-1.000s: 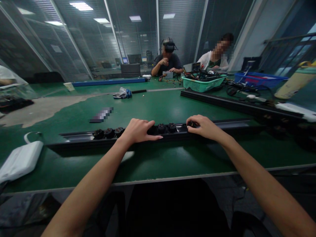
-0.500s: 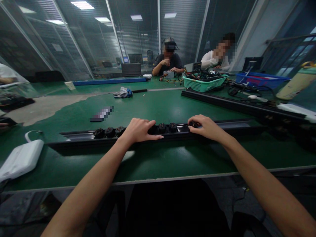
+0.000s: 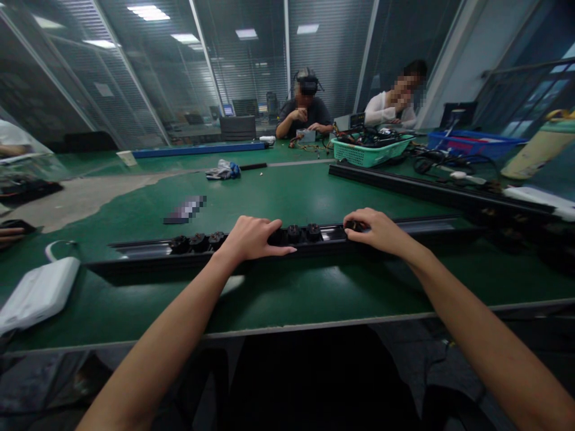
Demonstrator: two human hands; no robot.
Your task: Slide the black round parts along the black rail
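A long black rail lies across the green table in front of me, with several small black round parts seated along its channel. My left hand rests on the rail's middle, fingers stretched flat over it, pressing it down. My right hand sits further right on the rail, fingers curled and pinched on one small black part in the channel. Two more black parts sit between my hands.
A white device lies at the near left. A second black rail runs at the right, with a teal basket and blue tray behind. Two people sit at the far side. Another person's hand shows at the left edge.
My hands stay on the rail almost unmoved; the right hand's fingers shift slightly on the black part. A person's hand has come into view at the left edge.
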